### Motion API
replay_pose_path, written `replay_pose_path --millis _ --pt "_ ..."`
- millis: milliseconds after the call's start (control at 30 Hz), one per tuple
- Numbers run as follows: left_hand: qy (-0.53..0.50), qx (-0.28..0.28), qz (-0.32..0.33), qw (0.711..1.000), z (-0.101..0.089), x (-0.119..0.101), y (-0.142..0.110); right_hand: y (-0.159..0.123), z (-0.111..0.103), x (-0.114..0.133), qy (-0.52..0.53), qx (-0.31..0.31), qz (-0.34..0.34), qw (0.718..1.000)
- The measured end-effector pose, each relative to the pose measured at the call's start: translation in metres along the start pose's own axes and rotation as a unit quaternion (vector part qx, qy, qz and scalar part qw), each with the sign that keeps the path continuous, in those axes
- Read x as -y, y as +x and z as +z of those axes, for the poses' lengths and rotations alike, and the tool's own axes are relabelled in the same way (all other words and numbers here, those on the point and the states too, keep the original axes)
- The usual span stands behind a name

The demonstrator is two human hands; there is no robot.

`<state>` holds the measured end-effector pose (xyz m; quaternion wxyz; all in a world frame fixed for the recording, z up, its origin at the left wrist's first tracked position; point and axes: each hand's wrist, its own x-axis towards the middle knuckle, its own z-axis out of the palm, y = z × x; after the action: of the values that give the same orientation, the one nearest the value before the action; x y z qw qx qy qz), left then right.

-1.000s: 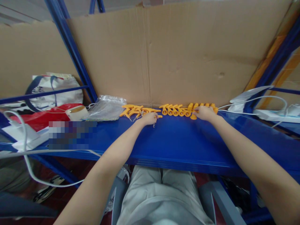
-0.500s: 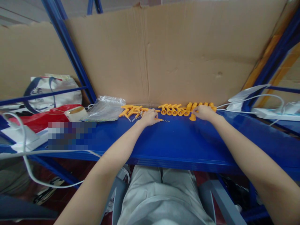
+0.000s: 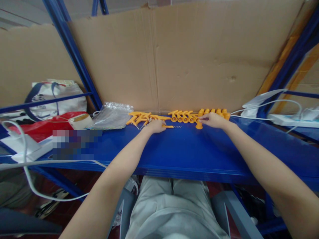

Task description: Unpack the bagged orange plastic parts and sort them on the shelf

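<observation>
My left hand (image 3: 156,126) is closed around an orange piece with a ribbed, threaded shaft (image 3: 169,126). A thin metal spiral (image 3: 177,126), like a corkscrew's, sticks out of its right end. Behind this hand lies a pile of orange branched pieces (image 3: 138,117) with metal spirals. My right hand (image 3: 211,120) pinches an orange bell-shaped piece (image 3: 199,125) by its upper part, with the wide end down. A row of orange pieces with round hollow ends (image 3: 185,118) lies just behind and left of it. More orange pieces (image 3: 219,111) stand in rows behind my right hand.
A cardboard wall (image 3: 199,59) closes off the back of the blue shelf (image 3: 189,152). Clear plastic bags (image 3: 112,116) lie left of the pile. Further left are a red bag (image 3: 54,124), a white cloth bag (image 3: 59,98) and cables. A power strip (image 3: 294,121) sits at right.
My right hand has moved slightly left, bringing the bell-shaped piece along. My left hand has drawn slightly left and down, and more of the threaded shaft shows.
</observation>
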<state>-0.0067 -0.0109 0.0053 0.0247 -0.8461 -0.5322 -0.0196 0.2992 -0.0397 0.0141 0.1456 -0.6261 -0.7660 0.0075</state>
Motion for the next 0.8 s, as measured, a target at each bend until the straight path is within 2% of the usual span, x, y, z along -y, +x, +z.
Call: replay_pose_path --millis 100,233,400,500,567,700,800 --pt "-0.027 -0.013 -0.008 1.0 0.001 -0.002 0.001 0.0 0.004 0.003 0.048 0.01 -0.026 0.998" --pt "-0.057 -0.059 -0.012 0.997 0.0 -0.006 -0.001 0.002 0.012 0.004 0.135 0.032 -0.034 0.99" --pt "-0.058 -0.097 -0.028 0.993 0.0 -0.008 -0.002 0.005 0.028 0.005 0.159 0.002 -0.057 0.986" --pt "-0.058 -0.101 -0.025 0.993 0.001 -0.01 -0.001 0.006 0.036 0.011 0.136 -0.017 -0.073 0.988" --pt "-0.062 -0.1 -0.021 0.993 0.002 -0.011 -0.001 0.005 0.037 0.017 0.104 -0.042 -0.06 0.992" --pt "-0.074 -0.101 -0.008 0.992 0.003 -0.012 0.0 0.001 0.028 0.03 -0.008 -0.089 -0.03 0.996" --pt "-0.068 -0.102 -0.005 0.992 0.004 -0.012 0.0 -0.003 0.021 0.036 -0.088 -0.102 -0.049 0.99"
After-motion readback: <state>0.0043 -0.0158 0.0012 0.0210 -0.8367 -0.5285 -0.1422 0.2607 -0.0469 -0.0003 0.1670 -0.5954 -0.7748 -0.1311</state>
